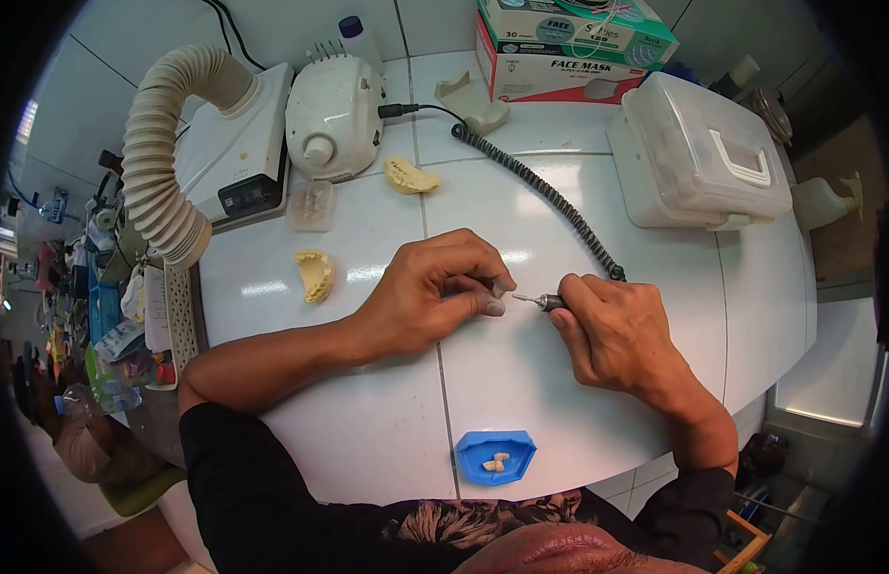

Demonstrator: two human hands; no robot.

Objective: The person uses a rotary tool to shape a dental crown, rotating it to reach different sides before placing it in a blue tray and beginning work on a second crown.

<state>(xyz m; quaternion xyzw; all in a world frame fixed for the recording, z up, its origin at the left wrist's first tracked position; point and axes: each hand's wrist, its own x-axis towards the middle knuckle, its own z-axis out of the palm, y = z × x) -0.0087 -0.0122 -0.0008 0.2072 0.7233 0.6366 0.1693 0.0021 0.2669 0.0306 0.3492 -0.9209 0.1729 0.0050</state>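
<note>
Over the middle of the white tiled table, my left hand (430, 292) is closed, thumb and forefinger pinching a small pale piece (500, 291) mostly hidden by the fingertips. My right hand (616, 330) wraps round a rotary handpiece (553, 302), whose thin bur points left, close to those fingertips. From the handpiece a black coiled cord (549, 191) runs back toward the cream motor unit (334, 120). A yellowish dental cast (315, 275) lies left of my left hand, and another dental cast (409, 176) sits farther back. Nearest me is a blue tray (470, 447) with small tooth-coloured pieces (497, 463).
A ribbed suction hose (143, 158) arches from a white box unit (229, 143) at the back left. Face mask boxes (573, 77) and a lidded plastic case (698, 153) stand at the back right. A small clear box (312, 206) lies near the motor unit.
</note>
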